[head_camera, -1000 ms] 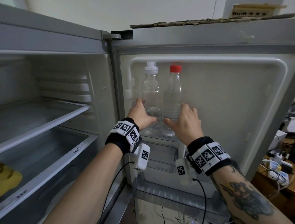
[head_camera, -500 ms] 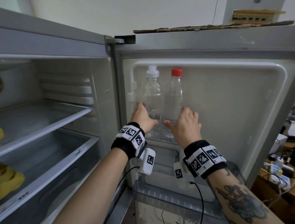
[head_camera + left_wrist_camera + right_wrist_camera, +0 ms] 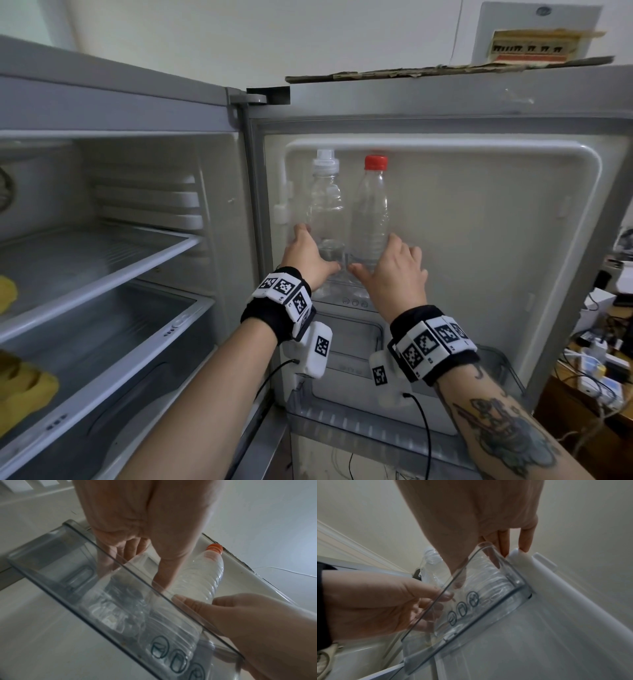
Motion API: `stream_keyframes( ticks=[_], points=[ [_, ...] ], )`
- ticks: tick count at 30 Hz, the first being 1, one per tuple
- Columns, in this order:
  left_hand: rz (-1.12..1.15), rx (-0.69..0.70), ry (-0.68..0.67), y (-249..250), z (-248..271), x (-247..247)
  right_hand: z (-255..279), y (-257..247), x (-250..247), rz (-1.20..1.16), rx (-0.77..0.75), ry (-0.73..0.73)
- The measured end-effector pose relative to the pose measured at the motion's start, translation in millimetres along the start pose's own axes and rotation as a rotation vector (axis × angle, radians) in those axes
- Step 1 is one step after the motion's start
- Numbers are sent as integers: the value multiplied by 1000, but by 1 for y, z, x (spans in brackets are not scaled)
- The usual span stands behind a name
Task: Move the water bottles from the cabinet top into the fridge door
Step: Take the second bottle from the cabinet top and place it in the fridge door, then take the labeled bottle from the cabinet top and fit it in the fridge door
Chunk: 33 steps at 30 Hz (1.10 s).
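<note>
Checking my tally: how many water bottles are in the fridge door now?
2. The white-capped bottle stands left in the upper door bin; the red-capped bottle is right beside it. None shows elsewhere, though lower bins are partly hidden.

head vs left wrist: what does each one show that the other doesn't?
Head only: the white-capped bottle's cap, the open fridge shelves, both wristbands.
Left wrist only: close underside of the clear door bin with its printed icons, and the bottle bases inside it.
Both: the red-capped bottle, left hand and right hand round the bottles.

Two clear bottles [image 3: 349,219] stand upright, apparently touching, in door shelf [image 3: 354,303].
</note>
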State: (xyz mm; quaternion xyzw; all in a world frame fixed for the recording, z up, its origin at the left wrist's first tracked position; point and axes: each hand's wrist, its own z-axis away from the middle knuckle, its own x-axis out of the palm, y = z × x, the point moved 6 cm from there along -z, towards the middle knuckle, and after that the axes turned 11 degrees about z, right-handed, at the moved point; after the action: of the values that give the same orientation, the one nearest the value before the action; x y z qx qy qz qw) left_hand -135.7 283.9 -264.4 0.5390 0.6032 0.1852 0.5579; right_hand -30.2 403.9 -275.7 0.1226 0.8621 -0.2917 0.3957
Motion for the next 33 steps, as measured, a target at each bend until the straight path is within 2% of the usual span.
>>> stream_keyframes(
  ticks=[5,11,16,18,21,25,33],
  points=[
    [22,-20,21,1,7,1,2,2,0,-19,7,-10],
    [90,21,83,1,21,-3,6,10,6,-104,4,9],
    [99,44,124,3,33,-22,21,6,-10,-222,-1,225],
    [105,66,155,8,37,-34,28,-11,-24,-254,-39,286],
    [92,98,231,16,46,-61,37,-49,-44,-325,-156,296],
    [67,124,329,34,58,-111,42,-105,-64,-516,-324,238],
    [-114,202,591,100,96,-251,39,-224,-98,-846,-526,55]
  ],
)
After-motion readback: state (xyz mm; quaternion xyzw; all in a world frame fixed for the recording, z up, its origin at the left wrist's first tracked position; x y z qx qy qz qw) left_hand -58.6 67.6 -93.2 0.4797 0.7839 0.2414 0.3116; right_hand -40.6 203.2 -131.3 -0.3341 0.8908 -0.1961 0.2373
